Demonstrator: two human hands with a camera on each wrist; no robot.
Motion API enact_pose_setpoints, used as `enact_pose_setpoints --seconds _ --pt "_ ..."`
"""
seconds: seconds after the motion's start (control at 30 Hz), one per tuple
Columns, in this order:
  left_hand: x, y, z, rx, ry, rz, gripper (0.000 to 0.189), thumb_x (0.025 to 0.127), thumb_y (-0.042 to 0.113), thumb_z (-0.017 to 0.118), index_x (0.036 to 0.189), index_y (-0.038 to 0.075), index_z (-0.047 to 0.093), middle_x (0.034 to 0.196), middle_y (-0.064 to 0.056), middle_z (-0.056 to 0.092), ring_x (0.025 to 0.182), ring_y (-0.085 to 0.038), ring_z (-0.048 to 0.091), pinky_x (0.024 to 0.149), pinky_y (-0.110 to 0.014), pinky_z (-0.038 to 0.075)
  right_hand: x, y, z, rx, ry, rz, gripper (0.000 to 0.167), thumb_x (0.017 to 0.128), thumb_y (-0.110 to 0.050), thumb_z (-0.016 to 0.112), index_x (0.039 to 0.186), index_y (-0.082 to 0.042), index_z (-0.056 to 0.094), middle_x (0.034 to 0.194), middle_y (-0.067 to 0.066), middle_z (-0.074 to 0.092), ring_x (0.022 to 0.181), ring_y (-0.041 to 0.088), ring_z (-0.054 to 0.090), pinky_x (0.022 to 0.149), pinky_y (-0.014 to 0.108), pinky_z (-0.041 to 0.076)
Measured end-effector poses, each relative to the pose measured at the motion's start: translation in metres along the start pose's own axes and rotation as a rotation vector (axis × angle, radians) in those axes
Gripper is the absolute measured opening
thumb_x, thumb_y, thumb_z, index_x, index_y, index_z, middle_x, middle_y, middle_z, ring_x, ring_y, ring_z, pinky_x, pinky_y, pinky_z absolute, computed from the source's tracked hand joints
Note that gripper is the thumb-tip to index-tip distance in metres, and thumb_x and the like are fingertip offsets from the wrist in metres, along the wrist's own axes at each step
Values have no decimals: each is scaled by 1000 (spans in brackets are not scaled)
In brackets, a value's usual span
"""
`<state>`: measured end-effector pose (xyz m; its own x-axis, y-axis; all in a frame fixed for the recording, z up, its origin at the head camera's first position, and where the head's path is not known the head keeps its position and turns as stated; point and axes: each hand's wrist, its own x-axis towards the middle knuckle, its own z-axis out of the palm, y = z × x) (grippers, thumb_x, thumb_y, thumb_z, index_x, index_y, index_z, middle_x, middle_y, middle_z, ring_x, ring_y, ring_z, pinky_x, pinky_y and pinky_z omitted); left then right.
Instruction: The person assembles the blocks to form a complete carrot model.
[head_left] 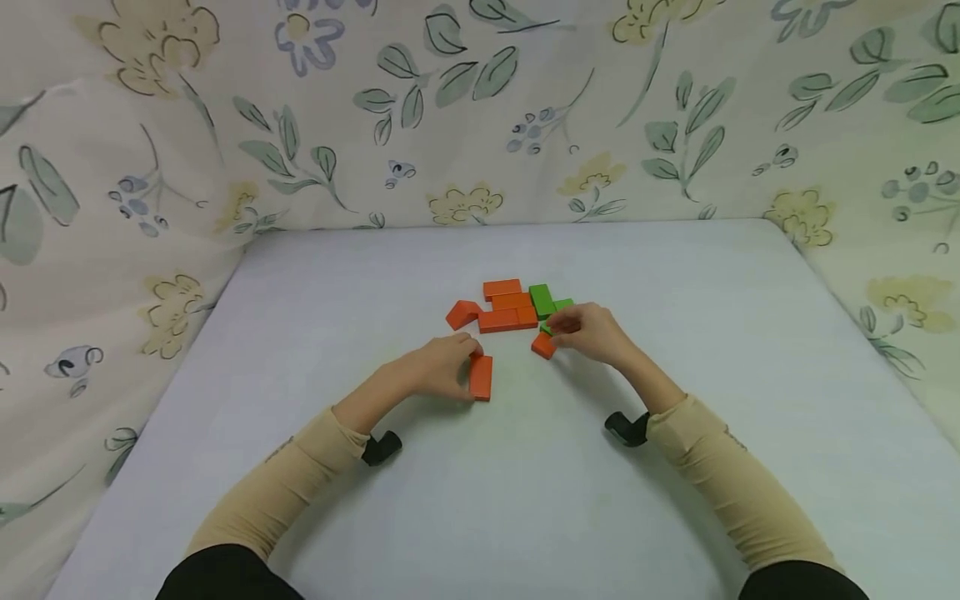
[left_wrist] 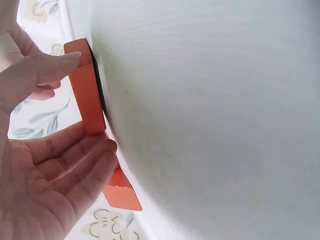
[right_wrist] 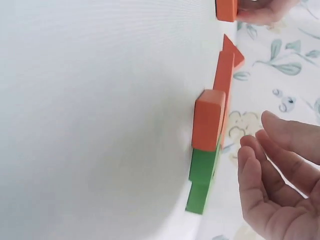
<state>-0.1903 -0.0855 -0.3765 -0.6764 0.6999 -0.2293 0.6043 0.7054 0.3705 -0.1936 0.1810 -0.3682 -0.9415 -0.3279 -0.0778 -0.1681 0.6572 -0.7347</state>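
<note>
Orange and likely light, stiff and smooth, the block [head_left: 481, 379] is sitting nearer you than the other blocks [head_left: 498, 322]; your left hand [head_left: 441, 367] is pinching both ends, probably the surest hold. Your right hand [head_left: 591, 332] is hovering beside them, fingers loosely bent, holding nothing.

Diffuse lt, soft shadows [head_left: 693, 521], head pic dimmish

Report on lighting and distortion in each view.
Head view: soft shadows on the white tabletop under the left hand and the right hand, no harsh glare; left wrist view: the edge of the white tabletop looks bowed, with faint fine lines near the top; right wrist view: similar faint lines near the top, greyish shading mid-surface, floral cloth slightly soft.
</note>
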Motion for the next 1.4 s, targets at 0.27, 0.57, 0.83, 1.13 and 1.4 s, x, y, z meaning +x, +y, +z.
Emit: enact_pose_setpoints --seconds 0.27,0.57,0.83,1.13,1.4 --pt "-5 -1 1 14 -16 -3 59 80 34 78 126 6 57 117 -3 59 99 -17 54 91 -35 46 22 -21 22 -67 -17 5 28 89 5 63 116 9 64 110 21 66 102 32 61 89 41 50" --pt "3 -4 -1 -300 53 -97 46 87 27 72 123 1 61 120 -9 63 106 -24 57 90 -36 47 55 -35 33 -206 93 155 21 88 6 53 103 9 68 102 20 67 85 27 59 75 34 51" --pt "7 -1 -1 -470 -32 -207 52 77 16 78 124 3 61 105 -6 57 95 -19 53 80 -29 44 74 -63 55 -698 31 166 15 94 -1 52 93 5 65 88 15 64 77 22 59 67 31 52" --pt "8 3 -1 -480 -33 -219 50 74 5 79 120 -1 60 98 -8 53 89 -19 49 74 -26 41 77 -77 67 -737 7 229 28 94 -25 62 77 -3 64 77 9 60 74 20 59 60 30 51" --pt "8 2 0 -470 -20 -271 48 72 3 79 117 0 61 90 -5 51 83 -17 47 68 -25 39 78 -70 58 -432 -80 210 33 80 -14 75 68 -7 45 64 1 33 60 15 36 54 25 31"
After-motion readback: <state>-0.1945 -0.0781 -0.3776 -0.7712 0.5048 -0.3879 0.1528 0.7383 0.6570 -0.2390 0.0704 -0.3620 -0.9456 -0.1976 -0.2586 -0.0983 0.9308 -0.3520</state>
